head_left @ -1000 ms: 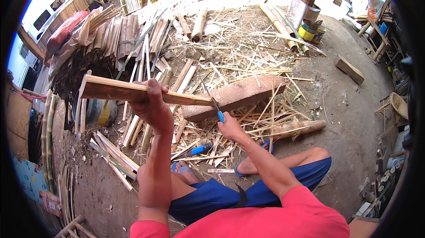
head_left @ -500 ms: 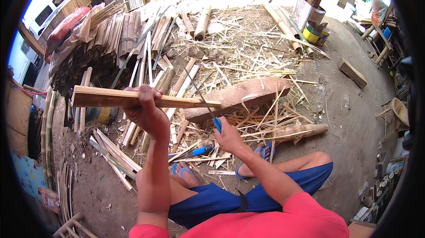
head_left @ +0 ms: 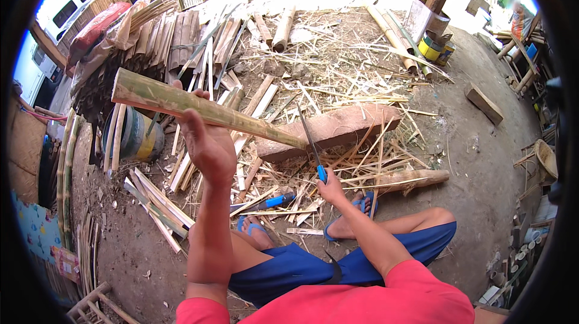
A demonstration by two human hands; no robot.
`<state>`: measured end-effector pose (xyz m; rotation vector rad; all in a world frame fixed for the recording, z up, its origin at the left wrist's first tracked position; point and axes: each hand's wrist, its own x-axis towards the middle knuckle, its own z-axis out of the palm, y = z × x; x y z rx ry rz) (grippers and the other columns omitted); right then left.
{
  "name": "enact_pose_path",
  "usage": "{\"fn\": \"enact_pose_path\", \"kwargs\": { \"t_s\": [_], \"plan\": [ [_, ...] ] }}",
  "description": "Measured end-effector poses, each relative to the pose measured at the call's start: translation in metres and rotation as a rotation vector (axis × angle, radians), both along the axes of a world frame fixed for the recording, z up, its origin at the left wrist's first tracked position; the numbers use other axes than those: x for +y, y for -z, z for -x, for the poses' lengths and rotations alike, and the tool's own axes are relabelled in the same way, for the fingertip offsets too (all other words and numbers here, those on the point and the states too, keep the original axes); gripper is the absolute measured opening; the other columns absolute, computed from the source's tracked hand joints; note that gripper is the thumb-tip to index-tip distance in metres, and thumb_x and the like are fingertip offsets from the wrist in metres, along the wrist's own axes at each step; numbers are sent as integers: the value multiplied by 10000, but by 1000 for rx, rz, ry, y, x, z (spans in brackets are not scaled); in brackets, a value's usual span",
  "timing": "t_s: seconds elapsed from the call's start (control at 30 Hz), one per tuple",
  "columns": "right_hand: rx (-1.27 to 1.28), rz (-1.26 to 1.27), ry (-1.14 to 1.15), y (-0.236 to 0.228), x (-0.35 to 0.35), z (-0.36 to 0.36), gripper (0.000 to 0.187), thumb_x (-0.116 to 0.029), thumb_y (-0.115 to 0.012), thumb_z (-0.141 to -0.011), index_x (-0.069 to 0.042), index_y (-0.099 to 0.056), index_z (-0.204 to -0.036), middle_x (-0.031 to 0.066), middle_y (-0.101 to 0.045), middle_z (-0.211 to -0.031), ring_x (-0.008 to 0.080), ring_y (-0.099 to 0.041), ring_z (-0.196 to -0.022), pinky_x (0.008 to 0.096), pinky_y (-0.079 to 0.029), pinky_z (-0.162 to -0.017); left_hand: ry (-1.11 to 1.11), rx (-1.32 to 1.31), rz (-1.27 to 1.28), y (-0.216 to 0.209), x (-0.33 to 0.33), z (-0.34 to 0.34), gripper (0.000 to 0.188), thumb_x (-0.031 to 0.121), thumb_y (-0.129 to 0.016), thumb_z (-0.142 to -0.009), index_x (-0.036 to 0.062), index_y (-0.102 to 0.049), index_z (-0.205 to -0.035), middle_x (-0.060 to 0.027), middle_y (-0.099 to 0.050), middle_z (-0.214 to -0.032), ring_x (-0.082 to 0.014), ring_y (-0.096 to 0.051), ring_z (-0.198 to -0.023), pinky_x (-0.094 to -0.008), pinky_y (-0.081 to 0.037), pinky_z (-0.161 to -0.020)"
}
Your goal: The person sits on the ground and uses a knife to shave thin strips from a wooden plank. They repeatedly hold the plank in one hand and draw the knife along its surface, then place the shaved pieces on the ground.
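My left hand [head_left: 208, 146] supports a split bamboo piece [head_left: 181, 106], its greenish rounded outer face turned toward me. Thumb and palm are on the near side, and fingertips show past the upper edge. The bamboo's narrow right end rests against a thick wooden block [head_left: 338, 128] on the ground. My right hand [head_left: 330, 186] is closed around the blue handle of a long-bladed knife [head_left: 310, 134]. The blade points up and away, close to the bamboo's narrow end, and crosses in front of the block. Whether blade and bamboo touch, I cannot tell.
Bamboo shavings [head_left: 338, 77] litter the ground around the block. A second blue-handled tool [head_left: 274, 201] lies by my left foot. A round log [head_left: 416, 180] is at the right, split strips [head_left: 160, 203] at the left. Behind them stand a bucket [head_left: 145, 137] and stacked bamboo [head_left: 181, 37].
The bamboo has turned over from its pale split side to its green outer side, and its left end has risen. My left grip has loosened; the knife has moved right and slightly down.
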<state>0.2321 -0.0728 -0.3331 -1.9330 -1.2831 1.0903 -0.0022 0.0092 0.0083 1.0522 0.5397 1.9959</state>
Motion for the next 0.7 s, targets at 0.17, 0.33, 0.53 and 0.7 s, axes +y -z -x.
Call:
{"fn": "enact_pose_path", "kwargs": {
  "t_s": [0.17,0.33,0.53,0.7],
  "plan": [
    [-78,23,-19,-46,-8,11,363,-267,-603,-916,-53,-498,-1191,230,-650,-906,392,-661,-848,486,-489,-767,78,-136,80,3,-6,3,674,418,-556,-1016,76,-261,-1516,-73,-474,-1276,-197,-426,-1223,-384,-274,-1103],
    [-47,-56,-89,-130,-3,20,353,-260,-582,-932,-76,-480,-1216,269,-641,-925,458,-634,-865,512,-475,-757,123,-150,59,3,-11,6,487,304,-669,-973,95,-481,-1371,-23,-562,-1118,-142,-526,-1080,-271,-367,-1003],
    [-33,-546,-261,-216,-18,49,446,-183,-569,-939,-49,-391,-1326,274,-658,-897,510,-633,-829,579,-499,-727,-61,303,-128,11,-13,-12,190,155,-542,-1019,49,-481,-1164,-73,-573,-963,-154,-563,-900,-360,-473,-864],
    [-112,-176,-194,-229,5,56,389,-160,-558,-939,-39,-413,-1279,296,-647,-805,517,-625,-765,571,-483,-670,-53,201,-144,14,-15,-29,305,270,-665,-971,69,-461,-1076,-60,-588,-840,-155,-594,-758,-363,-513,-764]
  ]
}}
